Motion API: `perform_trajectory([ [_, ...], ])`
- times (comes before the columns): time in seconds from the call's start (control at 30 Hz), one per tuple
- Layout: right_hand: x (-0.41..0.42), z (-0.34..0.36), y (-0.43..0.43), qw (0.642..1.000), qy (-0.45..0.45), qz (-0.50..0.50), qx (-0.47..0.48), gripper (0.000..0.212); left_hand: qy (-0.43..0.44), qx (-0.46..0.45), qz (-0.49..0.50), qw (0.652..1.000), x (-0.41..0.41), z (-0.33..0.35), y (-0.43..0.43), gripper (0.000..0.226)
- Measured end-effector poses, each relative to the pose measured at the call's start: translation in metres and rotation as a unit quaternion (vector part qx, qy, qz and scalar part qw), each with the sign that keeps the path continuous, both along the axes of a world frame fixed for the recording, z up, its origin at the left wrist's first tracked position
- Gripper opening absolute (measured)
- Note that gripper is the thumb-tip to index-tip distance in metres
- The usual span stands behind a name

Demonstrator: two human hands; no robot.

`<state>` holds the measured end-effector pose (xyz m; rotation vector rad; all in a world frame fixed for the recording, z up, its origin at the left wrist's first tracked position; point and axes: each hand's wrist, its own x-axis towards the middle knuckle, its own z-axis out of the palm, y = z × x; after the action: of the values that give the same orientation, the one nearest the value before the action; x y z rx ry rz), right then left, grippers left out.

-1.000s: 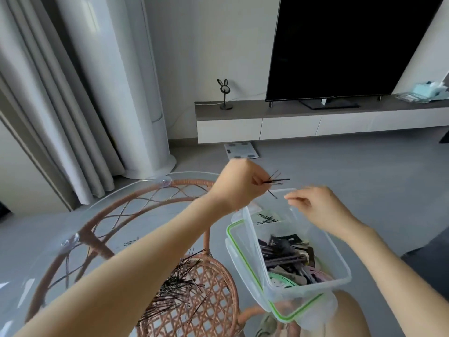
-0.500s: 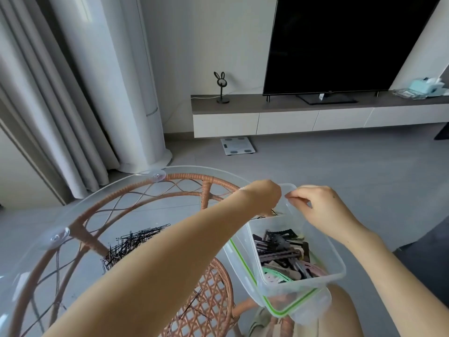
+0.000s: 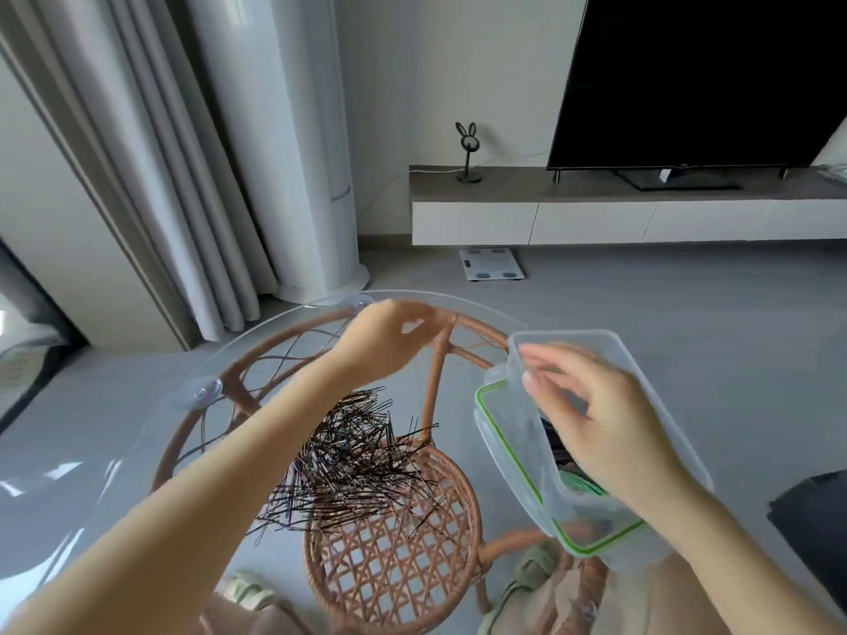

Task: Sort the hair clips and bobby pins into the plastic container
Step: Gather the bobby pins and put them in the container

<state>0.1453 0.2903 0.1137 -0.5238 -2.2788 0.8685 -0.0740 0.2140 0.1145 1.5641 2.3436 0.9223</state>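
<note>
Plastic container (image 3: 573,335) right of the glass worktop (image 3: 114,451); right grip (image 3: 596,419) released, held loose above it; left grip (image 3: 389,341) blurred beyond the bobby pins (image 3: 348,456), state indeterminable

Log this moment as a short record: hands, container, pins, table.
left hand: above the far table edge, fingers curled, blurred; whether it holds anything is unclear
right hand: over the plastic container, grip unclear
lid: green-sealed, under the container
bobby pins: loose dark pile on the glass table
</note>
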Motion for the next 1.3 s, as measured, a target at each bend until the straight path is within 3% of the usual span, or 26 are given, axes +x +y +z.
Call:
perform_trajectory([
  [0.13, -0.03, -0.053, -0.059, 0.99, -0.101, 0.079, -0.054, 0.071, 0.065, -0.087, 0.086, 0.99, -0.03, -0.049, -0.079, 0.051],
  [0.23, -0.047, -0.093, -0.073, 0.966, -0.243, 0.087, 0.017, 0.112, -0.015, -0.149, 0.09, 0.985, -0.03, -0.084, -0.135, 0.071],
  [0.3, -0.055, -0.109, -0.07, 0.952, -0.291, 0.069, 0.066, 0.123, -0.023, -0.184, 0.061, 0.981, -0.025, -0.099, -0.158, 0.089],
  [0.37, -0.065, -0.115, -0.067, 0.952, -0.29, 0.062, 0.069, 0.123, 0.029, -0.216, 0.048, 0.975, -0.024, -0.105, -0.168, 0.107],
  [0.43, -0.076, -0.116, -0.065, 0.956, -0.275, 0.064, 0.074, 0.122, 0.083, -0.231, 0.048, 0.968, -0.024, -0.104, -0.166, 0.114],
  [0.53, -0.091, -0.114, -0.066, 0.967, -0.234, 0.058, 0.079, 0.103, 0.152, -0.171, 0.061, 0.972, -0.022, -0.101, -0.155, 0.098],
  [0.77, -0.105, -0.103, -0.07, 0.976, -0.17, 0.057, 0.12, 0.039, 0.151, -0.117, 0.059, 0.98, -0.018, -0.086, -0.136, 0.056],
  [1.0, -0.105, -0.093, -0.069, 0.978, -0.156, 0.085, 0.106, 0.023, 0.162, -0.104, 0.022, 0.981, -0.015, -0.074, -0.133, 0.027],
  [1.3, -0.095, -0.058, -0.061, 0.989, -0.11, 0.057, 0.084, 0.016, 0.13, -0.005, 0.053, 0.99, -0.013, -0.042, -0.137, 0.012],
])
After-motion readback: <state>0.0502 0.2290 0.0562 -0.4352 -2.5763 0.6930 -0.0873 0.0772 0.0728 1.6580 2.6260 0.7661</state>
